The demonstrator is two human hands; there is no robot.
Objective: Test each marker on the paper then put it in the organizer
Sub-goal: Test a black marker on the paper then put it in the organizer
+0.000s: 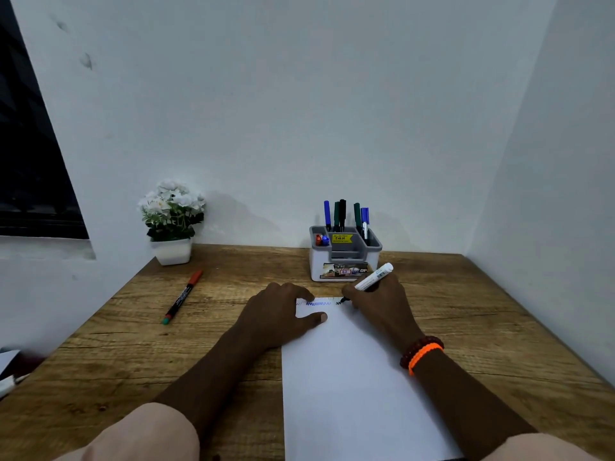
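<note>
1. Your left hand (283,314) presses flat on the paper (349,377); lift it and the sheet slides.
2. Your right hand (379,299) grips the white marker (372,277), tip at the paper's far edge (it could mark the worktop (466,327)).
3. The crowded organizer (344,257) may tip; the red-capped marker (183,296) lies untested.

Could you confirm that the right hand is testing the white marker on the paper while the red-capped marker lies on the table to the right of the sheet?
Not quite: the head view shows the red-capped marker lying on the table to the left of the paper, not the right. The rest holds: the right hand grips the white marker, its tip on the sheet.
</note>
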